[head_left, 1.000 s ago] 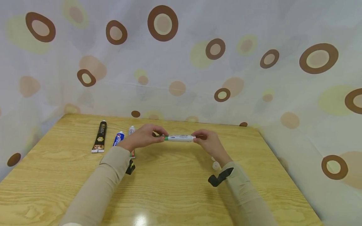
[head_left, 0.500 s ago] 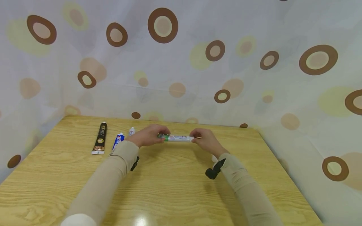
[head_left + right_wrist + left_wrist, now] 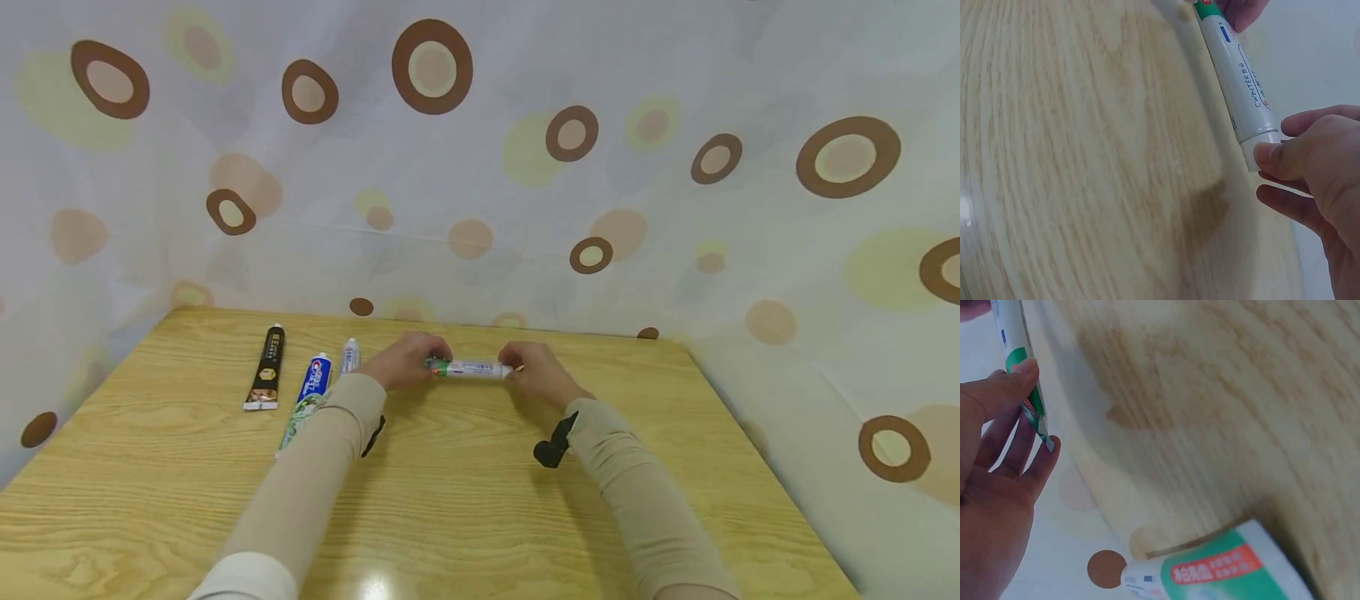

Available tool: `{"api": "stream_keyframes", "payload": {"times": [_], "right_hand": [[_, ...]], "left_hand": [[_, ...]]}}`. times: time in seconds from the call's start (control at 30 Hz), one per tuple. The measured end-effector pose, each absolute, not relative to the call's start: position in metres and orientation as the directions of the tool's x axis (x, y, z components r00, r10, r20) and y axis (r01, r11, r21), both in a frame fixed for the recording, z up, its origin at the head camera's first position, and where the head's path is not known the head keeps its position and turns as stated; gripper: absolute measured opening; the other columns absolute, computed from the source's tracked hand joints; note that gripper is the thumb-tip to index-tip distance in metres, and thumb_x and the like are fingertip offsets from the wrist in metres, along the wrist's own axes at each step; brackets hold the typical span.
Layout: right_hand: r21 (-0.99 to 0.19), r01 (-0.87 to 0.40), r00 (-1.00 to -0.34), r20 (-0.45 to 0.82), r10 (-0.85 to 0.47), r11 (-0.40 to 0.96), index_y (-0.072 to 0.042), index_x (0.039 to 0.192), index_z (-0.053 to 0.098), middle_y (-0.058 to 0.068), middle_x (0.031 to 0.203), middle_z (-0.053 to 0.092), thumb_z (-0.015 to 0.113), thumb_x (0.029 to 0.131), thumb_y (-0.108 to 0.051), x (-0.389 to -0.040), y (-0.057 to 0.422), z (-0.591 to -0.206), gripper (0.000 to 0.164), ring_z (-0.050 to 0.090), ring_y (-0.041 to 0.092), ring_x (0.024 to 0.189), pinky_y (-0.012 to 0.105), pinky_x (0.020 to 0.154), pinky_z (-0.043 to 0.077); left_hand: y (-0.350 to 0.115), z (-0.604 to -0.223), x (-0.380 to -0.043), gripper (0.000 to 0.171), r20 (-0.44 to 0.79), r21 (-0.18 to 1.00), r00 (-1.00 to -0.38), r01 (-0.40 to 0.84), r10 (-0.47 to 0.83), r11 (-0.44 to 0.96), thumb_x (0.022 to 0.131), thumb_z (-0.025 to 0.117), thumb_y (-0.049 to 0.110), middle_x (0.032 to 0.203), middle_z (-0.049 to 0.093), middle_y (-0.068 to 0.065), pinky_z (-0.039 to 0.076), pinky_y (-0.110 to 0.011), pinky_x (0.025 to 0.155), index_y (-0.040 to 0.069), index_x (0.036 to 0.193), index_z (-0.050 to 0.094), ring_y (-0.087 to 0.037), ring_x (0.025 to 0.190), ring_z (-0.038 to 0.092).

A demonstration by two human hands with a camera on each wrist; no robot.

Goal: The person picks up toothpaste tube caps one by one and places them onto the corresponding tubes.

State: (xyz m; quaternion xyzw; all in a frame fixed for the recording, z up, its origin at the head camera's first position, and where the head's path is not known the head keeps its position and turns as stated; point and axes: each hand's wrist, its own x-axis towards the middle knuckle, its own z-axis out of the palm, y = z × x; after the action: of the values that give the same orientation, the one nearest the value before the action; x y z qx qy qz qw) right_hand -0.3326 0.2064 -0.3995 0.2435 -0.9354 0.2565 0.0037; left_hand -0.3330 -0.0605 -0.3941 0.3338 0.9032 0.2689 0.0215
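A white toothpaste tube [image 3: 472, 368] with a green end lies level between my two hands, above the far middle of the table. My left hand [image 3: 405, 360] pinches its flat green end. In the left wrist view, the thumb [image 3: 1007, 387] presses on the green part and a fingertip touches the crimped edge. At the other end, my right hand [image 3: 542, 375] pinches the white cap [image 3: 1249, 153] between thumb and fingers. The cap sits on the tube's end. Part of each end is hidden by fingers.
Left of my hands lie a black toothpaste tube [image 3: 266, 367], a blue and green toothpaste tube [image 3: 313, 383] and a white and green one [image 3: 1210, 569], partly covered by my left arm. A patterned sheet [image 3: 480, 183] rises behind the wooden table [image 3: 450, 500].
Both wrists have shifted inward, toward the tube, which stays in nearly the same place. My left forearm has swung right, uncovering more of the blue and green tube.
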Motion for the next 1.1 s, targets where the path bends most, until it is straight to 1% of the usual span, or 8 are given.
{"api": "stream_keyframes", "payload": {"times": [0.13, 0.37, 0.47, 0.6, 0.7, 0.83, 1.0, 1.1], "right_hand": [[-0.443, -0.473, -0.876, 0.142, -0.462, 0.761, -0.002, 0.105, 0.069, 0.013, 0.106, 0.070, 0.062, 0.086, 0.010, -0.334, 0.205, -0.404, 0.023, 0.067, 0.027, 0.101, 0.042, 0.089, 0.054], [-0.341, -0.474, -0.879, 0.136, -0.457, 0.811, -0.004, 0.108, 0.068, 0.011, 0.107, 0.067, 0.060, 0.089, 0.006, -0.332, 0.197, -0.408, 0.023, 0.062, 0.025, 0.100, 0.043, 0.092, 0.051], [-0.328, -0.470, -0.882, 0.134, -0.452, 0.819, -0.004, 0.110, 0.067, 0.011, 0.107, 0.067, 0.060, 0.088, 0.007, -0.330, 0.196, -0.408, 0.025, 0.062, 0.025, 0.100, 0.043, 0.092, 0.051], [-0.341, -0.442, -0.895, 0.100, -0.435, 0.830, -0.003, 0.120, 0.062, 0.014, 0.113, 0.065, 0.058, 0.088, 0.008, -0.329, 0.195, -0.408, 0.034, 0.062, 0.027, 0.105, 0.044, 0.095, 0.050], [-0.367, -0.404, -0.909, 0.057, -0.413, 0.838, -0.004, 0.131, 0.056, 0.016, 0.122, 0.062, 0.056, 0.089, 0.006, -0.327, 0.196, -0.407, 0.043, 0.060, 0.029, 0.112, 0.045, 0.098, 0.049], [-0.421, -0.379, -0.913, 0.021, -0.408, 0.824, -0.007, 0.142, 0.047, 0.018, 0.135, 0.054, 0.055, 0.091, 0.002, -0.322, 0.200, -0.399, 0.053, 0.056, 0.032, 0.122, 0.048, 0.101, 0.047], [-0.449, -0.430, -0.889, 0.063, -0.453, 0.783, -0.005, 0.147, 0.040, 0.024, 0.139, 0.048, 0.056, 0.093, 0.002, -0.315, 0.207, -0.384, 0.056, 0.055, 0.038, 0.122, 0.052, 0.099, 0.048], [-0.465, -0.439, -0.889, 0.101, -0.446, 0.769, -0.006, 0.147, 0.040, 0.024, 0.137, 0.049, 0.054, 0.094, 0.003, -0.313, 0.212, -0.381, 0.056, 0.056, 0.039, 0.120, 0.051, 0.097, 0.049]], "left_hand": [[-0.058, -0.399, -0.334, 0.030, 0.122, 0.486, -0.787, 0.579, 0.605, 0.655, 0.086, 0.071, -0.003, 0.116, 0.069, -0.013, 0.049, -0.041, 0.099, 0.003, 0.115, 0.067, -0.026, 0.110, 0.062], [-0.058, -0.405, -0.333, 0.029, 0.095, 0.481, -0.803, 0.555, 0.589, 0.678, 0.086, 0.073, 0.000, 0.114, 0.068, -0.012, 0.049, -0.042, 0.097, 0.004, 0.114, 0.066, -0.025, 0.107, 0.062], [-0.058, -0.406, -0.333, 0.029, 0.095, 0.475, -0.805, 0.554, 0.585, 0.684, 0.086, 0.073, 0.000, 0.113, 0.067, -0.012, 0.048, -0.042, 0.097, 0.004, 0.115, 0.066, -0.025, 0.107, 0.061], [-0.057, -0.405, -0.331, 0.033, 0.071, 0.459, -0.812, 0.543, 0.580, 0.704, 0.088, 0.071, 0.000, 0.118, 0.066, -0.013, 0.047, -0.042, 0.100, 0.005, 0.119, 0.063, -0.027, 0.113, 0.060], [-0.059, -0.401, -0.328, 0.037, 0.036, 0.461, -0.826, 0.513, 0.562, 0.724, 0.090, 0.069, 0.002, 0.126, 0.063, -0.015, 0.045, -0.043, 0.104, 0.005, 0.125, 0.061, -0.030, 0.120, 0.057], [-0.066, -0.391, -0.325, 0.043, -0.006, 0.525, -0.846, 0.451, 0.533, 0.722, 0.093, 0.065, 0.007, 0.136, 0.057, -0.018, 0.043, -0.046, 0.108, 0.004, 0.135, 0.055, -0.033, 0.129, 0.052], [-0.081, -0.378, -0.322, 0.043, 0.027, 0.594, -0.850, 0.437, 0.526, 0.676, 0.094, 0.059, 0.000, 0.140, 0.053, -0.022, 0.042, -0.048, 0.108, 0.000, 0.137, 0.052, -0.038, 0.131, 0.049], [-0.090, -0.371, -0.318, 0.043, 0.048, 0.618, -0.859, 0.427, 0.510, 0.660, 0.094, 0.057, -0.002, 0.142, 0.051, -0.022, 0.042, -0.049, 0.107, -0.002, 0.137, 0.050, -0.040, 0.131, 0.049]]}}
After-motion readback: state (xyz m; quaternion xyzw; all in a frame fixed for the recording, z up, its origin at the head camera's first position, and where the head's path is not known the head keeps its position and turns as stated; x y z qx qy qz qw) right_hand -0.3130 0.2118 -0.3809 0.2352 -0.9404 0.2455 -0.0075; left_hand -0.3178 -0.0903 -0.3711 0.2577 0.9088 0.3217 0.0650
